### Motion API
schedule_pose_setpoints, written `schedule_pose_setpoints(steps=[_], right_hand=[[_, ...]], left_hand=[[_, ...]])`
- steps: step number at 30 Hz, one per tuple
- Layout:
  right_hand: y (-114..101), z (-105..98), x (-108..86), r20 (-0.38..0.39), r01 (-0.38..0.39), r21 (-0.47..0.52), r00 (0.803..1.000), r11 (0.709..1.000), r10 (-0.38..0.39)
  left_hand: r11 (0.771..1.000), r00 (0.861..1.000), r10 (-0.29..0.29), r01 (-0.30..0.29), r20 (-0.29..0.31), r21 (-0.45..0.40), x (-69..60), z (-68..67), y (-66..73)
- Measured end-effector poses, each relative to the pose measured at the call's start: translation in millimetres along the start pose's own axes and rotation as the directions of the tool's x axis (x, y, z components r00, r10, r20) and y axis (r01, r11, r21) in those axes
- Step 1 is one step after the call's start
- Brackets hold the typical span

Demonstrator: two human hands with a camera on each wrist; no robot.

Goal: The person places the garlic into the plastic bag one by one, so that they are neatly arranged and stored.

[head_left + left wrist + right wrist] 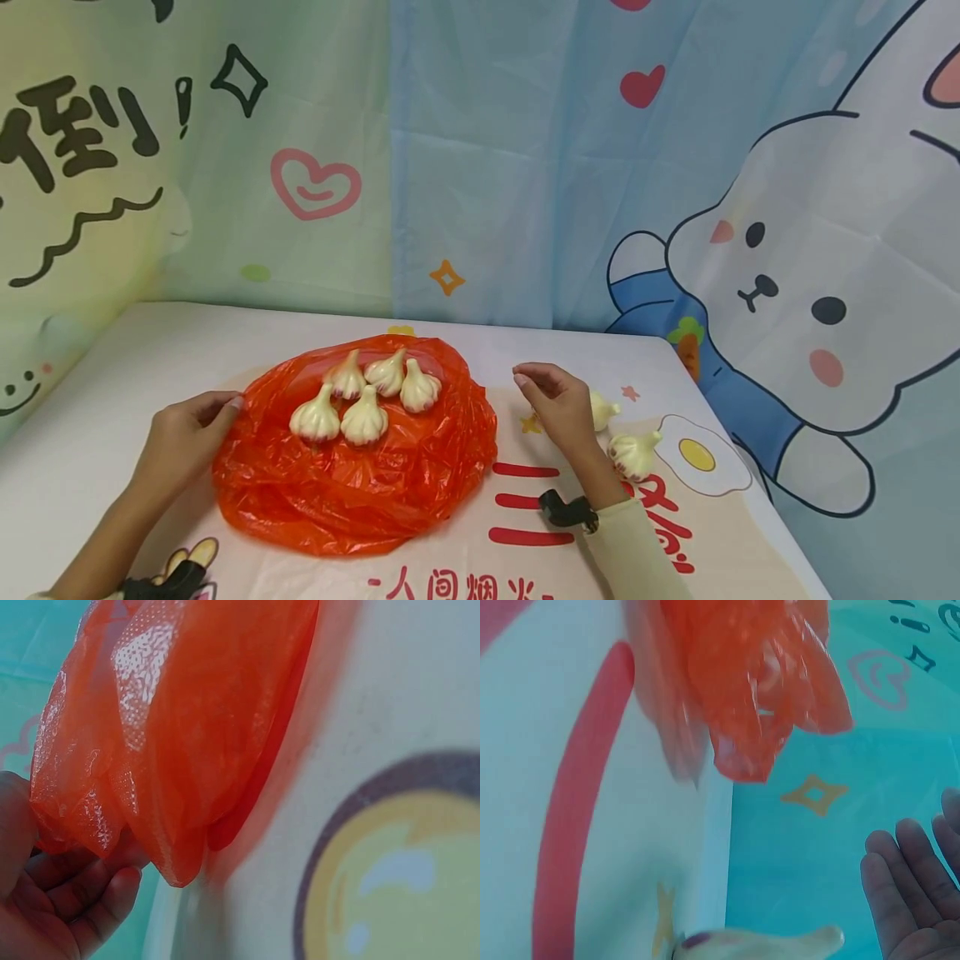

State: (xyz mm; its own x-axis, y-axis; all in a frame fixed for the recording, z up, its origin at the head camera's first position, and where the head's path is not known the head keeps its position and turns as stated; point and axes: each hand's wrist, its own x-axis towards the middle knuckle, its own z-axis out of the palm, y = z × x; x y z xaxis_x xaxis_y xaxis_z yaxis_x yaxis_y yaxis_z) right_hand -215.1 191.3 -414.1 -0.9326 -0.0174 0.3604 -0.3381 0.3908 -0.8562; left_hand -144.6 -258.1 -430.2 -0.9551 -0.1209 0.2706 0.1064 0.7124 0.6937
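My left hand (183, 433) pinches the left rim of the red plastic bag (420, 492) between thumb and fingers; my right hand (558, 404) hangs beyond the bag's right side, its fingers loosely straight, holding nothing and touching no film. The bag lies spread low and crumpled across the middle of the table (90, 433); five garlic bulbs (364, 418) sit bunched within its outline, toward the far side, though I cannot tell how deep in its mouth they rest; two more lie on the table to the right, the nearer loose bulb (634, 455) beside my forearm and the farther loose bulb (602, 411) partly hidden behind my wrist.

The film looks thin and slippery; if I pull on the left rim alone, the bag could tilt and the bunched bulbs could roll off the unsupported right side; a hard tug at my pinch could stretch or tear it; a careless swing of my right forearm, or of the black wrist camera (567, 510) strapped there, could knock the nearer loose bulb away, since its rounded body would roll easily.
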Motion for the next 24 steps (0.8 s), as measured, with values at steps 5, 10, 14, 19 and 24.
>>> schedule_pose_setpoints(steps=[5,10,14,19,24], right_hand=[[6.1,-10.3,2.3,-0.050,0.043,-0.003,0.998,0.999,-0.043],[10.7,-18.6,6.2,-0.103,0.045,-0.014,0.994,0.999,-0.046],[18.2,-23.5,8.6,-0.130,0.023,-0.028,0.991,0.999,-0.027],[26.2,-26.6,8.5,-0.130,-0.032,-0.004,0.991,0.999,0.031],[30.2,-26.2,8.5,-0.108,-0.094,0.003,0.990,0.996,0.094]], left_hand=[[1.000,1.000,0.005,-0.005,-0.001,0.001,-0.2,0.4,-0.5],[1.000,1.000,0.007,-0.007,0.001,-0.002,-0.4,0.6,-0.8],[1.000,1.000,0.008,-0.008,0.002,-0.003,-0.4,1.0,-1.0],[1.000,1.000,0.006,-0.006,0.003,0.000,-0.1,1.7,-0.8],[1.000,1.000,0.003,-0.003,0.003,-0.004,0.7,2.3,-1.2]])
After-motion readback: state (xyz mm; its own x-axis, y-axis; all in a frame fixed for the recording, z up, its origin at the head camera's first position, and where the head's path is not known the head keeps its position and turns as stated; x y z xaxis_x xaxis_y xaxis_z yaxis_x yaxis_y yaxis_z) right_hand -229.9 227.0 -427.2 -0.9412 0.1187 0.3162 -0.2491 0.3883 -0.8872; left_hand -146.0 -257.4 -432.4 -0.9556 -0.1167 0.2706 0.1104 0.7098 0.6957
